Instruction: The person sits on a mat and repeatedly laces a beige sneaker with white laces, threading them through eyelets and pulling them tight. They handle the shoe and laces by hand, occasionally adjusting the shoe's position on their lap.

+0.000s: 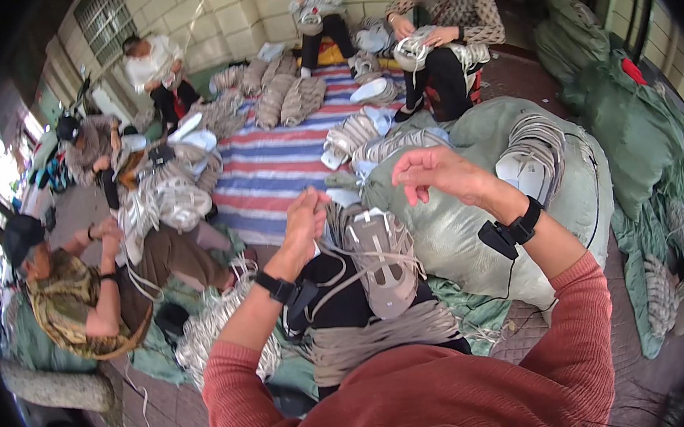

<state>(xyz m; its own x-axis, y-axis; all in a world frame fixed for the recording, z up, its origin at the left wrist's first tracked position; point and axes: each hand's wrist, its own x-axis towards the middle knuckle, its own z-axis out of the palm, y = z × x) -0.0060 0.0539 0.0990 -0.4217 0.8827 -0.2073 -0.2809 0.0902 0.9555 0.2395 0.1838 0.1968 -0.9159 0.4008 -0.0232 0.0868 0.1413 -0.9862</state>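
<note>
striped sheet [261, 168] beyond left hand [306, 216] and probable shoe upper [386, 283]

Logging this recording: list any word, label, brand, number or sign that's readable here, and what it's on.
None: no text can be read in this picture.
Grey shoe before the hands: no readable lettering.
White-soled shoe on the pale green sack: any marks are too small to read.
Black wrist straps: nothing legible.
Co-workers' clothes and the shoes farther off: too small or blurred to tell.
</note>
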